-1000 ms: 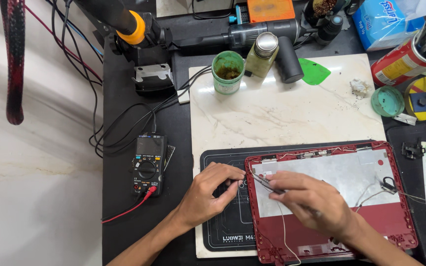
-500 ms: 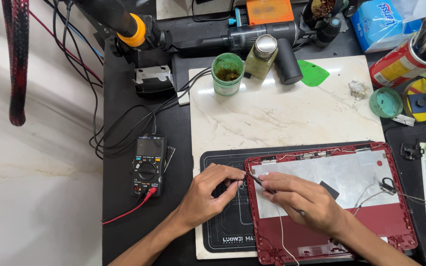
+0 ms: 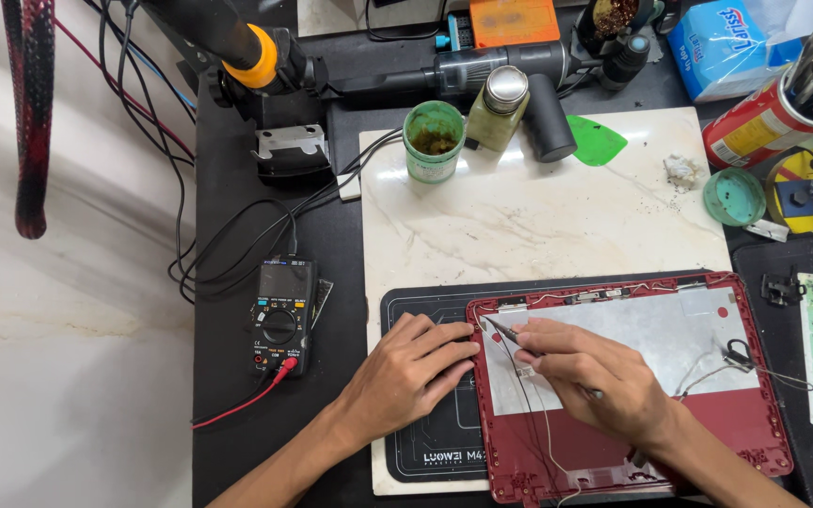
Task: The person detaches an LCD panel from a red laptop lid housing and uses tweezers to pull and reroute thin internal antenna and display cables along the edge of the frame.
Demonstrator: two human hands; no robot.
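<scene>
A red laptop lid [image 3: 708,423], lying inside-up with a silver foil panel across its middle, sits on a dark work mat [image 3: 425,310] at the near edge of the black bench [image 3: 331,254]. The right hand [image 3: 595,381] rests on the foil, its fingers pinched together around a pair of slim tweezers [image 3: 505,331] whose tips point toward the lid's upper left corner, beside a small metal hinge bracket. Thin wires run down the lid from that corner and pass under the right hand. The left hand [image 3: 406,376] lies palm down on the mat, fingers stretched out and loosely together, their tips touching the left rim of the lid; it grips nothing.

To the left of the mat a black multimeter [image 3: 280,315] lies flat, a red lead trailing from its lower end. Behind the mat a white marble slab [image 3: 538,216] carries a green cup [image 3: 433,139], a small glass bottle with a metal cap [image 3: 499,108], a green plastic pick [image 3: 597,141] and a green round lid [image 3: 734,196]. A soldering handle with an orange collar [image 3: 237,38] stands in its holder at the far left of the bench, black cables curling below it
</scene>
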